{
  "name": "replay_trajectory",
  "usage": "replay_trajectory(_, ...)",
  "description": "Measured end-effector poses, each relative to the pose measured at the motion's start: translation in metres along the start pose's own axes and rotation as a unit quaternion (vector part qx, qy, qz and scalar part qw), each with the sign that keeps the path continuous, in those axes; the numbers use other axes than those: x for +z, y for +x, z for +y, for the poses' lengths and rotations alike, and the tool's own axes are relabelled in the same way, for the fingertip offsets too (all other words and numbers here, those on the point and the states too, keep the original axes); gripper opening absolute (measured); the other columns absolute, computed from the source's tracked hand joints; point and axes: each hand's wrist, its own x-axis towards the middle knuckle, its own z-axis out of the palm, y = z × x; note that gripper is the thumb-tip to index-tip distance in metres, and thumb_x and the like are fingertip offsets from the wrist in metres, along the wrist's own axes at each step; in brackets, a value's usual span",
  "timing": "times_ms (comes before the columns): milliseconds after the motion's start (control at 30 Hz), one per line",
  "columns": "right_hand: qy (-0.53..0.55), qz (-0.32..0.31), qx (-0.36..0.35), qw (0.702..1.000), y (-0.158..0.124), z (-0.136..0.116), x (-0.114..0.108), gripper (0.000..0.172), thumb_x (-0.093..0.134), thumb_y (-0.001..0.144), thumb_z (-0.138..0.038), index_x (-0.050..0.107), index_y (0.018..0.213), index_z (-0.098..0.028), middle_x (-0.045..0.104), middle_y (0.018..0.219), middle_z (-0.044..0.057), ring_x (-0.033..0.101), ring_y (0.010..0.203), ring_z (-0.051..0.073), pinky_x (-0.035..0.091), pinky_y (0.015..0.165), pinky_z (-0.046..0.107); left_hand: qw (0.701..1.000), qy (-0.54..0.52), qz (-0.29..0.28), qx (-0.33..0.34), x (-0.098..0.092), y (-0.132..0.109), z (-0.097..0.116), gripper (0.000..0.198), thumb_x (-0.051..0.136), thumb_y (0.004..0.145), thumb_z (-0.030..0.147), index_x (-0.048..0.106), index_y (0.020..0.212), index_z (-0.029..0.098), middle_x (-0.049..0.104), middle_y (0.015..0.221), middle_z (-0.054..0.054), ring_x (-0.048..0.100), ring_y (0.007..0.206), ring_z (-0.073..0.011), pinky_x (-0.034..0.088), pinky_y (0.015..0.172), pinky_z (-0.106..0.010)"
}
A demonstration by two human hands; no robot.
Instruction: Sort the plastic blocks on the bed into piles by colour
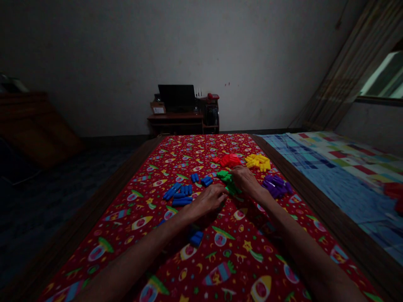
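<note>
A small pile of green plastic blocks [232, 186] lies between my two hands on the red patterned cloth. My left hand [211, 198] is at the pile's left edge, fingers bent and drawn together; whatever may be in them is too small to make out. From the right, my right hand [246, 179] reaches over the same pile with curled fingers, its fingertips by the green blocks and partly hidden. Blue blocks [181, 201] lie in small groups left of my left hand, and one blue group [196, 238] sits nearer, beside my left forearm.
Beyond the green pile are red blocks [230, 160] and yellow blocks [258, 162]. Purple blocks [276, 186] lie right of my right hand. The patterned cloth [220, 268] covers a brown surface, with a bed [321, 184] alongside. A desk with a monitor [176, 96] stands by the wall.
</note>
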Motion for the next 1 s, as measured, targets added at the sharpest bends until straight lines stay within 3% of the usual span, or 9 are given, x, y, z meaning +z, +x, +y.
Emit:
replay_trajectory(100, 0.015, 0.012, -0.007, 1.000, -0.001, 0.000, -0.001, 0.029, 0.045, 0.083, -0.006, 0.071, 0.096, -0.010, 0.070, 0.086, 0.015, 0.061, 0.078, 0.020, 0.041, 0.072, 0.027, 0.998, 0.013, 0.059, -0.012, -0.013, 0.005, -0.022, 0.020, 0.051, 0.088, 0.017, 0.070, 0.094, 0.018, 0.071, 0.096, -0.005, 0.066, 0.091, -0.0182, 0.051, 0.087, -0.030)
replay_trajectory(200, 0.038, 0.048, -0.047, 0.997, -0.001, 0.001, 0.005, 0.030, 0.044, 0.087, -0.010, 0.068, 0.105, -0.011, 0.069, 0.099, 0.015, 0.061, 0.093, 0.022, 0.043, 0.083, 0.030, 0.993, 0.059, 0.099, -0.027, -0.025, 0.011, -0.046, 0.021, 0.049, 0.089, 0.019, 0.069, 0.096, 0.018, 0.071, 0.098, -0.007, 0.064, 0.096, -0.0195, 0.050, 0.091, -0.033)
replay_trajectory(300, 0.041, 0.072, -0.105, 0.991, 0.005, -0.001, 0.018, 0.032, 0.044, 0.093, -0.022, 0.062, 0.119, -0.016, 0.060, 0.126, 0.015, 0.049, 0.121, 0.026, 0.037, 0.102, 0.042, 0.991, 0.104, 0.078, -0.023, -0.027, 0.011, -0.060, 0.022, 0.051, 0.090, 0.023, 0.067, 0.103, 0.017, 0.069, 0.107, -0.009, 0.062, 0.104, -0.0218, 0.048, 0.095, -0.036)
replay_trajectory(400, 0.013, 0.037, -0.115, 0.993, 0.018, -0.006, 0.029, 0.035, 0.039, 0.098, -0.029, 0.058, 0.125, -0.019, 0.055, 0.134, 0.014, 0.040, 0.130, 0.029, 0.028, 0.107, 0.054, 0.990, 0.138, 0.025, -0.016, -0.022, 0.004, -0.062, 0.024, 0.054, 0.088, 0.024, 0.065, 0.108, 0.017, 0.067, 0.112, -0.011, 0.061, 0.105, -0.0229, 0.049, 0.094, -0.036)
replay_trajectory(500, -0.017, -0.034, -0.100, 0.994, 0.029, -0.011, 0.028, 0.032, 0.039, 0.098, -0.029, 0.063, 0.115, -0.017, 0.064, 0.118, 0.015, 0.049, 0.121, 0.029, 0.030, 0.104, 0.056, 0.985, 0.171, 0.011, -0.020, -0.020, -0.004, -0.060, 0.021, 0.052, 0.090, 0.025, 0.065, 0.105, 0.018, 0.068, 0.105, -0.010, 0.062, 0.100, -0.0222, 0.049, 0.092, -0.036)
replay_trajectory(633, -0.040, -0.089, -0.090, 0.991, 0.035, -0.011, 0.016, 0.027, 0.041, 0.094, -0.017, 0.067, 0.097, -0.011, 0.067, 0.096, 0.015, 0.060, 0.095, 0.024, 0.038, 0.094, 0.043, 0.984, 0.176, 0.025, -0.015, -0.026, -0.006, -0.065, 0.023, 0.048, 0.093, 0.029, 0.065, 0.102, 0.018, 0.068, 0.103, -0.010, 0.062, 0.099, -0.0216, 0.049, 0.093, -0.036)
replay_trajectory(800, -0.023, -0.073, -0.078, 0.994, 0.035, -0.009, 0.013, 0.027, 0.040, 0.092, -0.014, 0.066, 0.092, -0.009, 0.065, 0.082, 0.012, 0.055, 0.072, 0.017, 0.038, 0.074, 0.030, 0.984, 0.166, 0.055, -0.034, -0.033, 0.002, -0.085, 0.026, 0.046, 0.094, 0.032, 0.065, 0.105, 0.018, 0.067, 0.113, -0.010, 0.057, 0.114, -0.0228, 0.043, 0.103, -0.040)
replay_trajectory(900, 0.000, -0.054, -0.088, 0.995, 0.033, -0.010, 0.014, 0.024, 0.042, 0.089, -0.011, 0.065, 0.084, -0.010, 0.063, 0.074, 0.009, 0.047, 0.062, 0.014, 0.034, 0.067, 0.027, 0.985, 0.162, 0.026, -0.043, -0.033, 0.002, -0.094, 0.028, 0.045, 0.094, 0.033, 0.065, 0.107, 0.019, 0.066, 0.115, -0.009, 0.057, 0.115, -0.0222, 0.043, 0.103, -0.038)
replay_trajectory(1000, 0.034, -0.008, -0.110, 0.993, 0.025, -0.019, 0.015, 0.023, 0.042, 0.087, -0.010, 0.064, 0.079, -0.011, 0.060, 0.070, 0.006, 0.044, 0.061, 0.013, 0.032, 0.063, 0.026, 0.989, 0.145, -0.006, -0.010, -0.035, -0.006, -0.095, 0.029, 0.041, 0.095, 0.032, 0.065, 0.105, 0.019, 0.068, 0.109, -0.009, 0.059, 0.108, -0.0202, 0.045, 0.100, -0.035)
